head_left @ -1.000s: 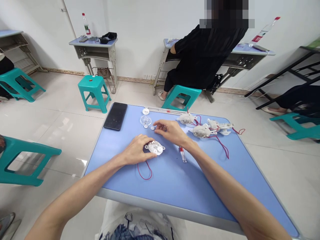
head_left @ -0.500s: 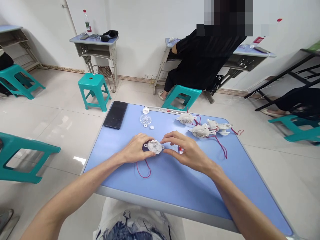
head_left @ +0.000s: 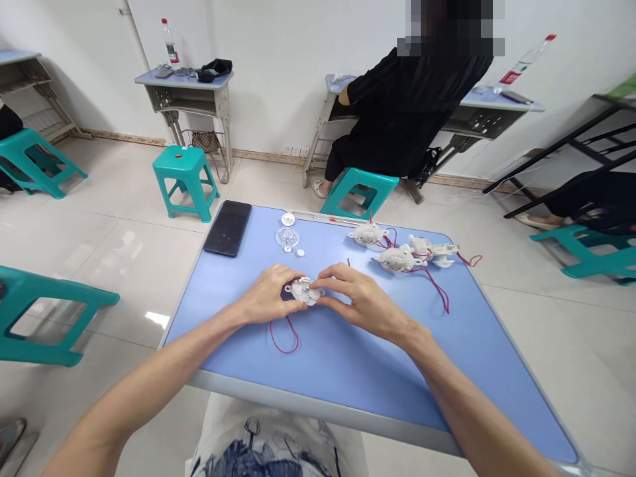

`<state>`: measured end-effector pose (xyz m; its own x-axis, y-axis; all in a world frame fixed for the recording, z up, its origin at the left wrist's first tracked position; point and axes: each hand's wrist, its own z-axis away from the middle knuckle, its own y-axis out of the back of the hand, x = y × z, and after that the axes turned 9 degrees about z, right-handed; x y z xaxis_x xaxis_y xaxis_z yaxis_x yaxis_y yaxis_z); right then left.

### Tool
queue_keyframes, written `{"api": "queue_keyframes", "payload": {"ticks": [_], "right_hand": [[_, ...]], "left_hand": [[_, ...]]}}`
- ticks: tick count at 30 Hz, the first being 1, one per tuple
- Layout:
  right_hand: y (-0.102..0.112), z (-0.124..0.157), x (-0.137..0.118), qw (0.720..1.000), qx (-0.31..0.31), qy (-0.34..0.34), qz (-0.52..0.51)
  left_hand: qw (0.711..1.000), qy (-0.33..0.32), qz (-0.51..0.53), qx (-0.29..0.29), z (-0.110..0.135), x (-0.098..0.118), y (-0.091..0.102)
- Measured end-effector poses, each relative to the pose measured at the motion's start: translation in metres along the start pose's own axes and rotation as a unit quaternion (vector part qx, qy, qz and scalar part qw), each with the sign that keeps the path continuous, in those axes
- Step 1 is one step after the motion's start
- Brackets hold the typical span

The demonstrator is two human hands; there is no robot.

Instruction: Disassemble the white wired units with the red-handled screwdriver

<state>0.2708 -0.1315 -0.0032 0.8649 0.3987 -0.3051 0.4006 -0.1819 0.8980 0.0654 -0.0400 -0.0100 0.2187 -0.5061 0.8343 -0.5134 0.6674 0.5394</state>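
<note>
On a big, flat blue table (head_left: 358, 384) with a grey edge were a bare right hand (head_left: 365, 298) and a bare left hand (head_left: 268, 295). Past the left hand lay a flat black phone (head_left: 228, 228). Three white plastic cases (head_left: 396, 259) with red wires sat bunched beyond the right hand. Between the hands was a white oval plastic case (head_left: 301, 291). The left thumb and fingers gripped it; the right fingertips were at its right half, but I could not tell if they pinched anything. Beyond it lay a round clear plastic piece (head_left: 287, 236) and a tiny white disc (head_left: 301, 253).
</note>
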Motion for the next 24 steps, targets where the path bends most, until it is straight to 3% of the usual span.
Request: {"api": "queue_keyframes", "payload": {"ticks": [24], "right_hand": [[0.003,0.000,-0.010,1.000,-0.014,-0.001,0.002]], "left_hand": [[1.000,-0.008,0.001,0.001,-0.001,-0.002,-0.001]]}}
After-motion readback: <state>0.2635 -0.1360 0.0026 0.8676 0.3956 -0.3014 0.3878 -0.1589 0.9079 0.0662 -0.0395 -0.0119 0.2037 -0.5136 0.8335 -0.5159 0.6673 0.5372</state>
